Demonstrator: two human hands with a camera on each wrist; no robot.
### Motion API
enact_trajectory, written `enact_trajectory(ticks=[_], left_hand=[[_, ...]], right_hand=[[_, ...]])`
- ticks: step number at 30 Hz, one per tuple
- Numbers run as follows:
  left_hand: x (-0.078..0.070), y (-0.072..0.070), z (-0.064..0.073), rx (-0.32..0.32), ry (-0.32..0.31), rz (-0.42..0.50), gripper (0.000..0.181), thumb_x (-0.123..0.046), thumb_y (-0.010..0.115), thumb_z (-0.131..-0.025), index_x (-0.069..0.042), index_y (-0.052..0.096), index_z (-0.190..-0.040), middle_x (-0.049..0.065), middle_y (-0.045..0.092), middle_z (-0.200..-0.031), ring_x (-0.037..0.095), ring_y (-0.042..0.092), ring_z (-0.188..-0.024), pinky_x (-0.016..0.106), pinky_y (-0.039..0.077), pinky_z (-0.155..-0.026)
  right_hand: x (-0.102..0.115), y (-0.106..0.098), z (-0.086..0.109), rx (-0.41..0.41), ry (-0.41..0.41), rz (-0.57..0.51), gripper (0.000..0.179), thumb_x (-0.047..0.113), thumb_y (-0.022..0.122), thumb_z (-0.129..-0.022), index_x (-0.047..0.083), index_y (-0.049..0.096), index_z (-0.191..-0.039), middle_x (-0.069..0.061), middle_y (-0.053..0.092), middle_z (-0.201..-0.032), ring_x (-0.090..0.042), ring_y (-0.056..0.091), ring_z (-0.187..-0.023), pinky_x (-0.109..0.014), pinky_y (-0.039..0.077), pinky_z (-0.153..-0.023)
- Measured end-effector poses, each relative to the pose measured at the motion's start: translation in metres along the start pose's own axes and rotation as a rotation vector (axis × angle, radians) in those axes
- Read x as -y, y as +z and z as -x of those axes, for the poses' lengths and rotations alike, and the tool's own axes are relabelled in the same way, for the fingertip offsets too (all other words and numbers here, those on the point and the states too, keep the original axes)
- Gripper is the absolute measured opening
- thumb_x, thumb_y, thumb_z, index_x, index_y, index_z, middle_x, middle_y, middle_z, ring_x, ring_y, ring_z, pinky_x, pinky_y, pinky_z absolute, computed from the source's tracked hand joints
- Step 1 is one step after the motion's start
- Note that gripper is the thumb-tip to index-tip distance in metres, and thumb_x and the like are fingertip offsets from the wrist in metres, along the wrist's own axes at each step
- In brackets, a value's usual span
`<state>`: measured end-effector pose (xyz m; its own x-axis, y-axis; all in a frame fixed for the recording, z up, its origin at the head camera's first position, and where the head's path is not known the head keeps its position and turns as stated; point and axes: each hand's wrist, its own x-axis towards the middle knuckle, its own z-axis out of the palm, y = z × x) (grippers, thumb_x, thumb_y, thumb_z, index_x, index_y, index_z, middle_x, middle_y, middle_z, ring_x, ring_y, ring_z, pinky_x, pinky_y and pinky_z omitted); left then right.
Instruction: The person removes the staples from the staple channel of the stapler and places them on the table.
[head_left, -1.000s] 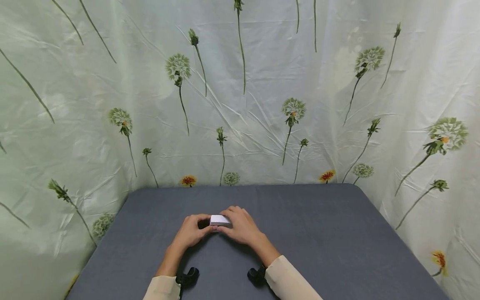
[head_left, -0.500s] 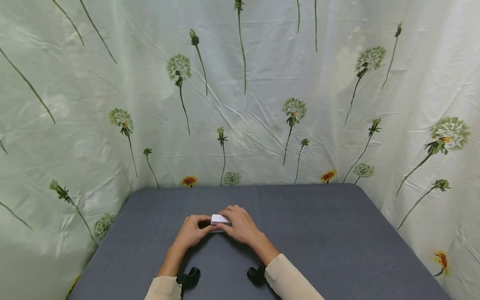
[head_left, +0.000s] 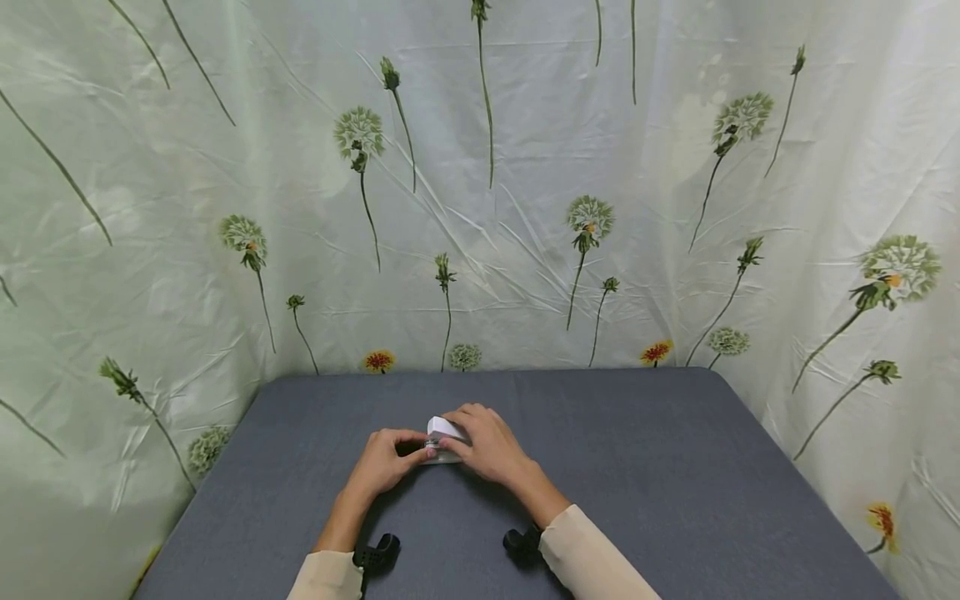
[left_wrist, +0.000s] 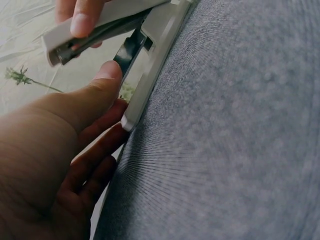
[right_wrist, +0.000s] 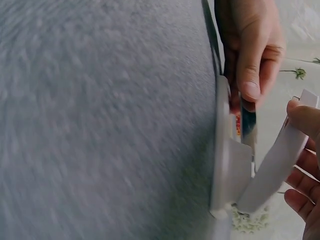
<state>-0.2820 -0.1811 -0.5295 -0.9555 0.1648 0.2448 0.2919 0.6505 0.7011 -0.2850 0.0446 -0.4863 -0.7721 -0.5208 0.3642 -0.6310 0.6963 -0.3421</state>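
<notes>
A white stapler (head_left: 444,428) stands on the dark grey table between the hands, its top arm swung up from its base. In the left wrist view, the dark metal magazine (left_wrist: 129,52) sticks out between the base (left_wrist: 159,62) and the raised arm. My left hand (head_left: 381,463) pinches the magazine's front end between thumb and fingers, its fingertips close to the front of the base. With my right hand (head_left: 491,448) I grip the raised top arm (right_wrist: 275,167), thumb on one side and fingers on the other. Whether staples lie inside cannot be made out.
The grey table (head_left: 637,483) has a padded-looking cloth surface. A pale curtain (head_left: 525,275) printed with dandelions hangs behind and along both sides. Black wrist mounts (head_left: 378,553) sit below each hand, near the cream sleeves (head_left: 592,554).
My right hand has moved slightly up and right, lifting the stapler's top arm away from its base and exposing the magazine. The left hand has stayed nearly in place.
</notes>
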Motion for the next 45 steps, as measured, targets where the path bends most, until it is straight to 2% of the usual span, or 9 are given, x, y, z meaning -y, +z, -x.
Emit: enact_trajectory(ticks=[5,12,17,21,34,38,45], left_hand=[[-0.001,0.001,0.000,0.000,0.009,0.000,0.016,-0.032,0.087,-0.083,-0.025,0.083,-0.098,-0.010,0.079,-0.098,0.016,0.072,-0.100,0.043,0.055,-0.093],[0.000,0.000,0.001,-0.001,-0.002,0.009,0.017,-0.032,0.088,-0.083,-0.027,0.083,-0.098,-0.009,0.079,-0.099,0.017,0.072,-0.102,0.045,0.054,-0.095],[0.000,-0.001,0.001,0.010,-0.019,0.011,0.018,-0.034,0.088,-0.083,-0.027,0.083,-0.099,-0.009,0.079,-0.099,0.016,0.072,-0.101,0.045,0.054,-0.095],[0.001,-0.001,0.000,0.012,-0.029,0.011,0.018,-0.034,0.088,-0.083,-0.028,0.083,-0.098,-0.010,0.079,-0.099,0.015,0.071,-0.101,0.045,0.053,-0.096],[0.000,0.000,0.001,0.012,-0.038,0.014,0.016,-0.033,0.088,-0.083,-0.029,0.083,-0.097,-0.010,0.078,-0.099,0.016,0.071,-0.102,0.045,0.053,-0.096],[0.000,0.000,0.001,0.009,-0.033,0.015,0.015,-0.034,0.087,-0.084,-0.029,0.083,-0.098,-0.010,0.078,-0.099,0.016,0.071,-0.103,0.045,0.053,-0.096],[0.001,0.000,0.002,0.005,-0.026,0.024,0.014,-0.034,0.087,-0.084,-0.031,0.082,-0.097,-0.011,0.078,-0.099,0.017,0.072,-0.104,0.046,0.053,-0.097]], right_hand=[[-0.003,-0.013,0.002,-0.007,0.022,-0.019,0.040,0.039,0.069,-0.099,0.014,0.071,-0.130,-0.002,0.071,-0.121,-0.019,0.065,-0.113,-0.042,0.051,-0.100],[-0.013,-0.028,0.008,-0.018,0.053,-0.101,0.040,0.039,0.070,-0.099,0.014,0.069,-0.130,-0.001,0.070,-0.119,-0.018,0.066,-0.107,-0.037,0.055,-0.090],[-0.018,-0.036,0.014,-0.017,0.086,-0.161,0.044,0.038,0.069,-0.099,0.015,0.065,-0.136,-0.001,0.069,-0.120,-0.019,0.065,-0.109,-0.039,0.054,-0.091],[-0.021,-0.039,0.017,-0.033,0.107,-0.189,0.044,0.036,0.070,-0.099,0.014,0.064,-0.138,-0.002,0.069,-0.120,-0.019,0.065,-0.110,-0.041,0.054,-0.092],[-0.033,-0.044,0.026,-0.103,0.092,-0.198,0.038,0.031,0.074,-0.097,0.010,0.068,-0.128,-0.004,0.070,-0.114,-0.020,0.065,-0.106,-0.041,0.054,-0.090],[-0.038,-0.044,0.028,-0.098,0.126,-0.218,0.038,0.031,0.075,-0.096,0.011,0.068,-0.127,-0.002,0.070,-0.114,-0.018,0.064,-0.106,-0.039,0.055,-0.087],[-0.045,-0.045,0.035,-0.102,0.162,-0.327,0.031,0.025,0.075,-0.096,0.012,0.067,-0.123,-0.002,0.067,-0.110,-0.024,0.064,-0.104,-0.051,0.054,-0.090]])
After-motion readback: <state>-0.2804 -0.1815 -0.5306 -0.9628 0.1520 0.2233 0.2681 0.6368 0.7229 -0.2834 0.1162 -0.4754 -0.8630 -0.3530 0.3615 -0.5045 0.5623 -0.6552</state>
